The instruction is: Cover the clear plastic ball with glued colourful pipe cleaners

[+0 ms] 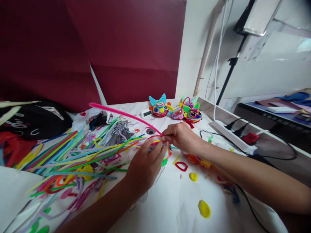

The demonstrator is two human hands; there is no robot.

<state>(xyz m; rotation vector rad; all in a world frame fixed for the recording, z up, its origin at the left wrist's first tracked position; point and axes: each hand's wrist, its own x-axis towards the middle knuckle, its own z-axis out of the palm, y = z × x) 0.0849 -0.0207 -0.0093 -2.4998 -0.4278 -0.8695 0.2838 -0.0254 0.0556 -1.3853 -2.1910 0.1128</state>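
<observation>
A bright pink pipe cleaner (123,115) stretches up and to the left from the fingertips of my right hand (181,137), which pinches its lower end. Below that, my left hand (147,161) is closed around a small multicoloured pipe-cleaner craft piece (167,153). My fingers cover most of this piece; bits of green, yellow and red show at its edges. Both hands meet over the middle of the white table (170,200). Close to my left hand lies a spread of loose pipe cleaners (92,158) in many colours.
Finished-looking colourful animal-face crafts (160,108) stand at the back edge. A white power strip (233,136) with plugs and cables runs along the right side. Yellow discs (204,208) and a red loop (181,166) lie nearer me. A black bag (36,119) sits far left.
</observation>
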